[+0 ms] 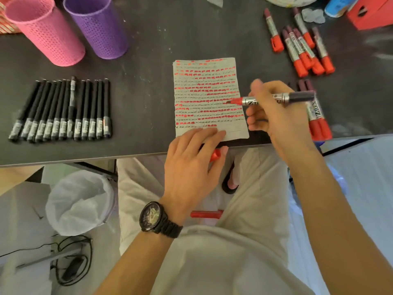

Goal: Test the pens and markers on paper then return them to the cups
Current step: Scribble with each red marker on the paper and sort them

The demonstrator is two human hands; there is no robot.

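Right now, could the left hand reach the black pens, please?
Probably yes: the left hand has bare table between it and the black pens, though it presses the paper and seems to pinch a red cap.

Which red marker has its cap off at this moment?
The red marker gripped in the right hand, bare tip over the paper; the other markers lie capped on the table. The left hand pinches a red cap.

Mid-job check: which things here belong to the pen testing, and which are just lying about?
Job: uncapped red marker in right hand, red cap in left hand, scribbled white paper sheet, row of black pens, heap of red markers, pink mesh cup, purple mesh cup.
Lying about: white-lined waste bin, red box, black floor cables.
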